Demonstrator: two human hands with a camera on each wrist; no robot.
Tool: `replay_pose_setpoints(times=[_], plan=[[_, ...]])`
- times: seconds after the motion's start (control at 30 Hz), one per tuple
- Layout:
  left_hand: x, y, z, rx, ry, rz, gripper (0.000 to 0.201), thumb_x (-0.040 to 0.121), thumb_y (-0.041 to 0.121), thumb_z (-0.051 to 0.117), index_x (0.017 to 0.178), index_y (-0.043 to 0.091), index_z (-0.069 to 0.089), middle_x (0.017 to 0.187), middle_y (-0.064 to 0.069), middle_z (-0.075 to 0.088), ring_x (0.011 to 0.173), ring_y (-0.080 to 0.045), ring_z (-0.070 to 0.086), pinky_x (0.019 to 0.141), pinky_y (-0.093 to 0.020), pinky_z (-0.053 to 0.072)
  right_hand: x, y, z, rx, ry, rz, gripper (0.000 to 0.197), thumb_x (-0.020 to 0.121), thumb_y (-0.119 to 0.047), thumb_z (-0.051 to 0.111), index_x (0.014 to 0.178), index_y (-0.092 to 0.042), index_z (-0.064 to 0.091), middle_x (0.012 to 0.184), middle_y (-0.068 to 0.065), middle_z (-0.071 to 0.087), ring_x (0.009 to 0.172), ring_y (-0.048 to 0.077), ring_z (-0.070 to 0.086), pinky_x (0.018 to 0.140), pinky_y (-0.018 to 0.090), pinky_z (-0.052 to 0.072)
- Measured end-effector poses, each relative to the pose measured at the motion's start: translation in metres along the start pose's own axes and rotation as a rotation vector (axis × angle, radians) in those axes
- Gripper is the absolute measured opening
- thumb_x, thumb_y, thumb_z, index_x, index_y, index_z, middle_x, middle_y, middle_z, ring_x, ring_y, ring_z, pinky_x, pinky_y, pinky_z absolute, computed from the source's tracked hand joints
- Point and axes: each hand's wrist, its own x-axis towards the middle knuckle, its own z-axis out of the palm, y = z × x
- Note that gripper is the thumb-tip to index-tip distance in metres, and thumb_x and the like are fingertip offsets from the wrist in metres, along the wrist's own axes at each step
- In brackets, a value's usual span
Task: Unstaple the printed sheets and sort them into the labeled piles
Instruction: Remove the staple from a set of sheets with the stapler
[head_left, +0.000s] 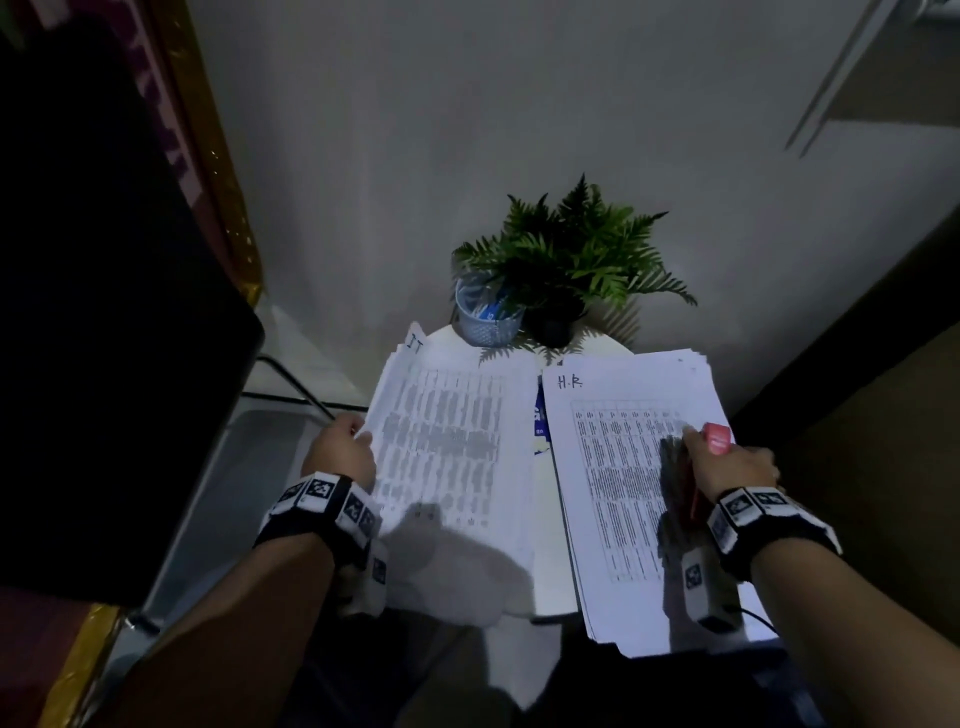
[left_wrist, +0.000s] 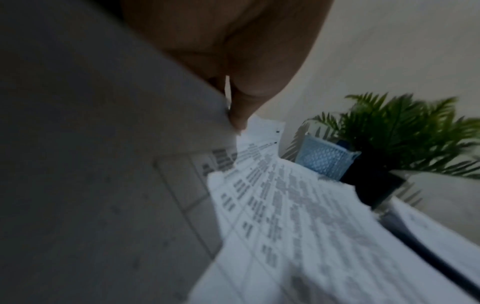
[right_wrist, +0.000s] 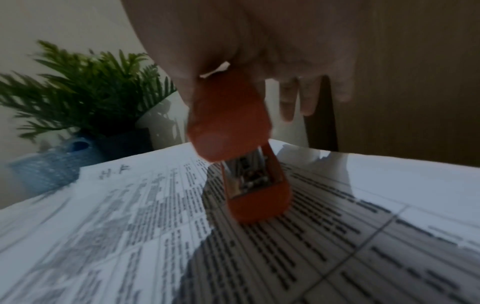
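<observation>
Two piles of printed sheets lie side by side on a small white table (head_left: 550, 561). The left pile (head_left: 457, 431) is hand-marked "IT" at its far corner, the right pile (head_left: 618, 467) "H.R". My left hand (head_left: 343, 449) pinches the left edge of a sheet (left_wrist: 103, 164) over the IT pile (left_wrist: 298, 226), thumb (left_wrist: 241, 98) on the paper. My right hand (head_left: 727, 462) grips a red stapler (head_left: 717, 438) above the H.R pile (right_wrist: 155, 226). In the right wrist view the stapler (right_wrist: 233, 127) points down at the sheet, its tip just above the paper.
A green fern (head_left: 571, 249) in a black pot (head_left: 553, 325) and a pale mesh cup (head_left: 485, 317) stand at the table's far edge by the wall. A blue item (head_left: 540, 426) shows between the piles. A large dark object (head_left: 104, 312) looms left; dark wooden furniture (head_left: 857, 415) stands right.
</observation>
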Motion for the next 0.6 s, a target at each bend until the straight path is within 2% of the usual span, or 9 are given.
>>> replay_pose_setpoints(times=[0.07, 0.13, 0.2, 0.23, 0.3, 0.37, 0.47, 0.53, 0.6], plan=[[-0.010, 0.001, -0.008, -0.104, 0.046, 0.012, 0.012, 0.095, 0.018, 0.044, 0.098, 0.016, 0.055, 0.088, -0.013, 0.065, 0.080, -0.031, 0.060, 0.071, -0.032, 0.045, -0.014, -0.004, -0.005, 0.042, -0.011, -0.110, 0.077, 0.084, -0.069, 0.038, 0.126, -0.006, 0.057, 0.132, 0.026, 0.041, 0.123, 0.042, 0.041, 0.107, 0.043, 0.032], [-0.020, -0.002, -0.014, -0.247, 0.093, 0.032, 0.013, 0.095, 0.016, 0.045, 0.104, 0.014, 0.055, 0.094, -0.013, 0.064, 0.087, -0.030, 0.059, 0.075, -0.031, 0.041, -0.024, -0.009, -0.002, 0.131, -0.062, -0.233, 0.085, 0.073, -0.077, 0.037, 0.112, -0.007, 0.065, 0.120, 0.028, 0.051, 0.115, 0.040, 0.050, 0.104, 0.040, 0.038], [-0.033, -0.005, -0.020, -0.385, 0.109, 0.101, 0.012, 0.093, 0.014, 0.046, 0.102, 0.017, 0.054, 0.098, -0.012, 0.062, 0.086, -0.028, 0.057, 0.073, -0.031, 0.041, -0.035, -0.014, 0.004, 0.240, -0.106, -0.321, 0.086, 0.065, -0.082, 0.039, 0.101, -0.009, 0.068, 0.109, 0.022, 0.059, 0.106, 0.033, 0.058, 0.099, 0.038, 0.043], [-0.042, -0.004, -0.024, -0.455, 0.097, 0.156, 0.012, 0.093, 0.013, 0.046, 0.099, 0.020, 0.053, 0.098, -0.011, 0.062, 0.083, -0.027, 0.057, 0.070, -0.029, 0.043, -0.044, -0.018, 0.005, 0.275, -0.154, -0.364, 0.078, 0.070, -0.078, 0.045, 0.102, -0.010, 0.066, 0.110, 0.018, 0.058, 0.106, 0.030, 0.059, 0.098, 0.036, 0.043], [-0.064, 0.002, -0.031, -0.623, 0.034, 0.254, 0.016, 0.096, 0.010, 0.045, 0.096, 0.024, 0.052, 0.098, -0.006, 0.061, 0.078, -0.013, 0.056, 0.066, -0.023, 0.043, -0.065, -0.024, 0.007, 0.357, -0.257, -0.443, 0.057, 0.083, -0.063, 0.052, 0.110, -0.013, 0.061, 0.117, 0.011, 0.056, 0.107, 0.024, 0.056, 0.096, 0.032, 0.041], [-0.086, 0.010, -0.040, -0.801, -0.017, 0.327, 0.023, 0.097, 0.008, 0.046, 0.093, 0.029, 0.053, 0.098, 0.001, 0.062, 0.082, -0.003, 0.057, 0.073, -0.018, 0.042, -0.087, -0.033, 0.008, 0.492, -0.356, -0.492, 0.047, 0.088, -0.051, 0.055, 0.119, -0.016, 0.054, 0.117, 0.002, 0.053, 0.107, 0.018, 0.053, 0.096, 0.029, 0.039], [-0.110, 0.021, -0.049, -1.013, -0.041, 0.379, 0.015, 0.092, 0.015, 0.052, 0.092, 0.029, 0.056, 0.102, -0.004, 0.065, 0.094, -0.013, 0.060, 0.085, -0.026, 0.044, -0.119, -0.046, 0.005, 0.688, -0.474, -0.566, 0.043, 0.092, -0.038, 0.055, 0.122, -0.008, 0.051, 0.104, 0.002, 0.056, 0.089, 0.013, 0.055, 0.082, 0.021, 0.041], [-0.122, 0.029, -0.054, -1.121, -0.081, 0.379, 0.013, 0.092, 0.009, 0.053, 0.094, 0.021, 0.056, 0.103, -0.009, 0.066, 0.096, -0.018, 0.059, 0.089, -0.029, 0.044, -0.129, -0.050, 0.003, 0.840, -0.549, -0.582, 0.058, 0.085, -0.051, 0.059, 0.120, -0.005, 0.052, 0.096, 0.005, 0.063, 0.082, 0.017, 0.062, 0.080, 0.027, 0.046], [-0.133, 0.036, -0.059, -1.148, -0.130, 0.410, 0.020, 0.095, -0.002, 0.047, 0.093, 0.016, 0.055, 0.096, -0.005, 0.067, 0.091, -0.014, 0.061, 0.084, -0.022, 0.046, -0.134, -0.052, -0.006, 0.916, -0.578, -0.561, 0.064, 0.075, -0.065, 0.061, 0.109, -0.011, 0.060, 0.088, 0.008, 0.068, 0.077, 0.024, 0.066, 0.079, 0.034, 0.050]])
